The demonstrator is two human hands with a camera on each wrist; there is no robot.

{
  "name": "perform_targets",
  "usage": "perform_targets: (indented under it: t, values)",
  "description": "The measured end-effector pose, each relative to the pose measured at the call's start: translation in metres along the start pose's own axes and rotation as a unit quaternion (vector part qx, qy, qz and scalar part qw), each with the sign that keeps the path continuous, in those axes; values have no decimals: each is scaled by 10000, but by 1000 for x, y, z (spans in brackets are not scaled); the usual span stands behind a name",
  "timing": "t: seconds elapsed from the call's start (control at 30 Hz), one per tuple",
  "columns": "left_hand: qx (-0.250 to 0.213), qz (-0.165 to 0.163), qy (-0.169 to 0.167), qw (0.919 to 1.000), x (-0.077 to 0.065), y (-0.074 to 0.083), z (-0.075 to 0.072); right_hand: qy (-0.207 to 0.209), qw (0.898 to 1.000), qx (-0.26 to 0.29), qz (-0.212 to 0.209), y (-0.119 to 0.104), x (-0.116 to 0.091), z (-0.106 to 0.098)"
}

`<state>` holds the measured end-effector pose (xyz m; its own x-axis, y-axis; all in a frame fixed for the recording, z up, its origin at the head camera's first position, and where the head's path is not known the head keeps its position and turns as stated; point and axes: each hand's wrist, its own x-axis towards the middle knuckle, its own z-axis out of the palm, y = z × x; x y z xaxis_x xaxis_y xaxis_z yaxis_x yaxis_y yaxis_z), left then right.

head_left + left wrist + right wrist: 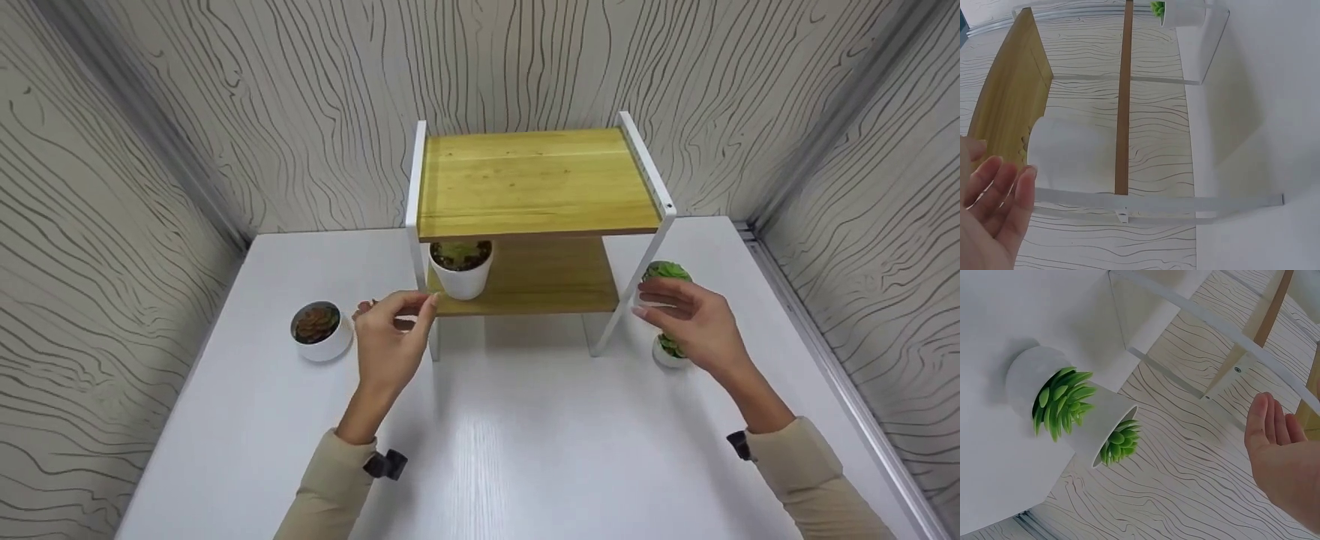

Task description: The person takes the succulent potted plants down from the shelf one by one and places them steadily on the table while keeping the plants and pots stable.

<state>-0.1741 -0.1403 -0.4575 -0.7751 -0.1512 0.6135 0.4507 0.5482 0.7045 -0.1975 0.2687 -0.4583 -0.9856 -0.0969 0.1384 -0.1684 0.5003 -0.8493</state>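
A two-tier shelf [532,180] with wooden boards and white side frames stands at the centre back. On the left of its lower board sits a white pot [465,281] of dark soil with a green plant. My left hand [390,337] hovers at the shelf's left front leg, fingers loosely bent and holding nothing; in the left wrist view its fingertips are near that pot [1072,157]. By the right front leg, my right hand [694,322] is raised with relaxed, empty fingers. It partly covers two potted green succulents in the head view, a taller one [1103,416] and a shorter one [1039,371].
A low white pot with a reddish-brown succulent [319,330] stands left of the shelf on the white table [525,450]. Wood-grain-patterned panels [337,97] enclose the table at the back and both sides, with metal rails along the corners.
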Motion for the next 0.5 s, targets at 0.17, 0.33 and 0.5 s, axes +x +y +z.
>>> perform_targets:
  t: [0.17,0.33,0.5]
  values:
    - [-336,-104,51,9994,-5,12,7,124,9999,65,-92,-5,2,-2]
    - [-611,-72,4,9981,-10,20,14,217,9991,231,-295,-12,8,-3]
    - [-682,-31,17,9977,-14,24,21,241,9985,395,-292,-18,10,-4]
